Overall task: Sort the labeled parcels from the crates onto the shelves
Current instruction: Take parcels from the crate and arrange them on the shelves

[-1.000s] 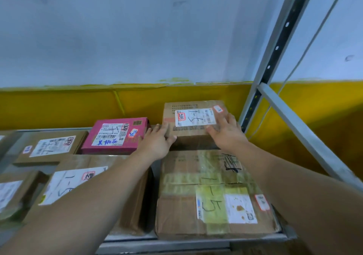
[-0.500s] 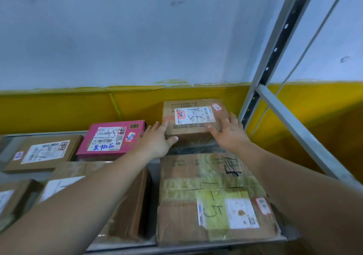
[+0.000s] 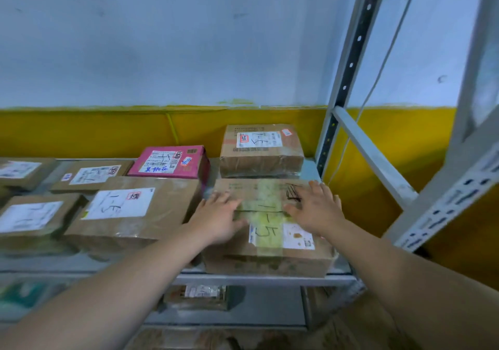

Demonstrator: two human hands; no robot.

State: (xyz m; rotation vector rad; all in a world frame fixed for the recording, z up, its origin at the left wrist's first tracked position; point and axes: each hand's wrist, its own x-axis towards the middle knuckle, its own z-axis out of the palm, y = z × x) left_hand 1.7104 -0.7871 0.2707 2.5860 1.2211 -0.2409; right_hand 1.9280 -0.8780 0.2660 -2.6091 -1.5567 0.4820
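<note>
While both hands are spread over the big box (image 3: 270, 263) at the front right of the shelf (image 3: 243, 279), nothing is gripped: the left hand (image 3: 218, 220) and the right hand (image 3: 314, 210) are held palms down with fingers straight and parted, and whether the taped top is actually touched cannot be told through the blur. The big box is found directly beneath the palms, its long axis seemingly run from front to back, with the left hand set near its left edge and the right hand toward its right. Just beyond the fingertips, in the back right corner beside the post (image 3: 348, 80), the small box (image 3: 260, 158) is seen, its long side laid left to right, across the line of the arms; it is neared more by the right hand, whose fingertips are placed farther back. Seven parcels are counted on this shelf, six brown and one pink box (image 3: 172, 160), and "1-5" is read on three: the big box, the small box and the middle box (image 3: 129, 214). One more parcel (image 3: 198, 295) is made out on the level below; no crates are shown. If the big box is to be squared up, an even push along its long axis by both hands is judged to be called for, so that the small box is not knocked.
</note>
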